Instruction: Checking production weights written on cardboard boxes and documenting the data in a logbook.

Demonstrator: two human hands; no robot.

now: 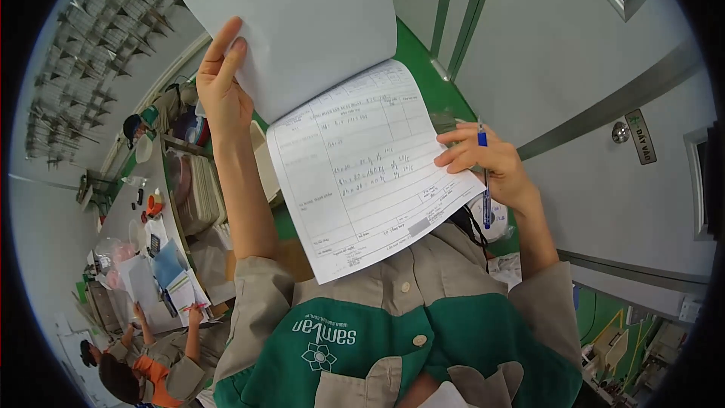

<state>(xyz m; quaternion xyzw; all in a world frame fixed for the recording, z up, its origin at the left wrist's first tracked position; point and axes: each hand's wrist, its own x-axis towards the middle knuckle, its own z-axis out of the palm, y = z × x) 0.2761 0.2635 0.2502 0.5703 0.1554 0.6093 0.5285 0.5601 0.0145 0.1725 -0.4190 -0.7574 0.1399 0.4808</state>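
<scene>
So the form (366, 174) sits mid-frame, long axis running from lower left up to upper right, with its blank top sheet (302, 23) flipped up toward the top of the frame. Left hand (220, 87) is at that sheet's left edge, fingers pinching it, index stretched up along the paper. Right hand (483, 162) presses the form's right edge, fingers curled together around a blue pen (485, 181) pointing down. Right hand's nearer the written lines.
</scene>
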